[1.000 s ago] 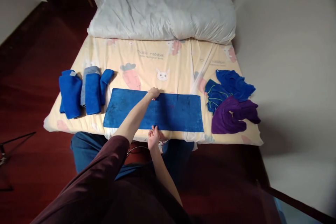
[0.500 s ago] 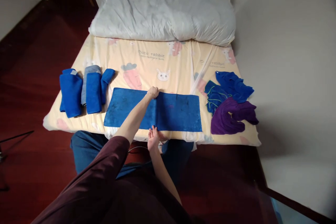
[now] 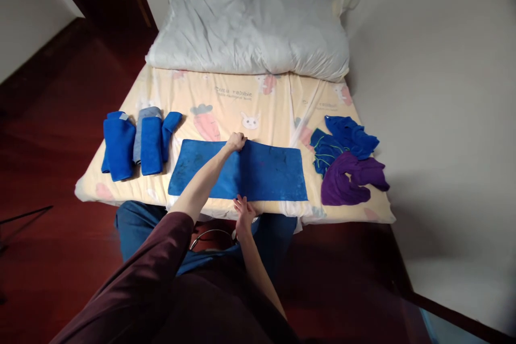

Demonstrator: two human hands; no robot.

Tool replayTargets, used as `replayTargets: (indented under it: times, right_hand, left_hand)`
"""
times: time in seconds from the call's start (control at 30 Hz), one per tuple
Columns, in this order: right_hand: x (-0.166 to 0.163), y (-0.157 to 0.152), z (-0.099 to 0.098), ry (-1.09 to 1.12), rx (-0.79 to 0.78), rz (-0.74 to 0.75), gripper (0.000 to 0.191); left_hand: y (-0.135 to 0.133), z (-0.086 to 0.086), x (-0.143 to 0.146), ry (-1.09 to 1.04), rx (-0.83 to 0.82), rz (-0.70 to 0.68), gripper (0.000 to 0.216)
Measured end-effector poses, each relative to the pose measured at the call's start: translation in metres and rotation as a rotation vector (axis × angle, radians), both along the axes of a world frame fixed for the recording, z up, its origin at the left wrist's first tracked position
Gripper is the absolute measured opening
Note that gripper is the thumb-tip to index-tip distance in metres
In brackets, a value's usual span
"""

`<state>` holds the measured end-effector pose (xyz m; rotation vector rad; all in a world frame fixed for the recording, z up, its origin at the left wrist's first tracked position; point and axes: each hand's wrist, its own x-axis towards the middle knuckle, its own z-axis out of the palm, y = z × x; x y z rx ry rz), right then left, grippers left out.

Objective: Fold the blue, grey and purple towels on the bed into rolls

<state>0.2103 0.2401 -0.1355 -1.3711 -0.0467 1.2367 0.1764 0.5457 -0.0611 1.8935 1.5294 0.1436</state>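
A blue towel (image 3: 274,174) lies spread wide across the front of the bed, with dark smudges on it. My left hand (image 3: 237,142) is closed on the middle of its far long edge. At the near long edge, my right hand (image 3: 244,216) pinches the cloth by the fingertips, its other fingers partly spread. Between the two hands the towel rises in a slight ridge.
Folded blue towels (image 3: 120,148) and a grey one (image 3: 142,123) sit at the left. Crumpled blue cloths (image 3: 350,137) and a purple cloth (image 3: 342,180) lie at the right. Behind is a pale quilt (image 3: 258,32) on the patterned bed sheet (image 3: 274,118).
The view has shifted, showing more behind the quilt. Both hands stay at the towel's middle, and the ridge between them stands slightly higher.
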Motion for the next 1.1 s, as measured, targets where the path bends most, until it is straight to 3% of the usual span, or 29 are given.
replayTargets:
  times: [0.17, 0.3, 0.5, 0.63, 0.73, 0.9, 1.1]
  right_hand:
    - [0.019, 0.007, 0.044, -0.178, 0.143, 0.068, 0.053]
    - [0.043, 0.011, 0.092, -0.433, 0.296, 0.104, 0.052]
    - [0.097, 0.042, 0.186, -0.89, 0.464, 0.047, 0.061]
    - [0.117, 0.082, 0.239, -1.067, 0.617, 0.019, 0.06]
    - [0.115, 0.104, 0.269, -1.174, 0.706, 0.046, 0.055]
    - [0.096, 0.12, 0.296, -1.182, 0.798, 0.066, 0.053]
    - [0.084, 0.115, 0.301, -0.987, 0.781, 0.19, 0.059]
  left_hand:
    - [-0.013, 0.052, -0.015, -0.121, 0.085, 0.055, 0.037]
    - [-0.026, 0.096, -0.039, -0.197, 0.186, 0.135, 0.037]
    - [-0.047, 0.165, -0.104, -0.659, 0.297, 0.351, 0.037]
    - [-0.069, 0.213, -0.152, -0.912, 0.35, 0.36, 0.038]
    - [-0.091, 0.242, -0.183, -0.988, 0.356, 0.373, 0.043]
    - [-0.118, 0.259, -0.218, -0.977, 0.397, 0.419, 0.031]
    - [-0.126, 0.244, -0.241, -0.973, 0.401, 0.422, 0.032]
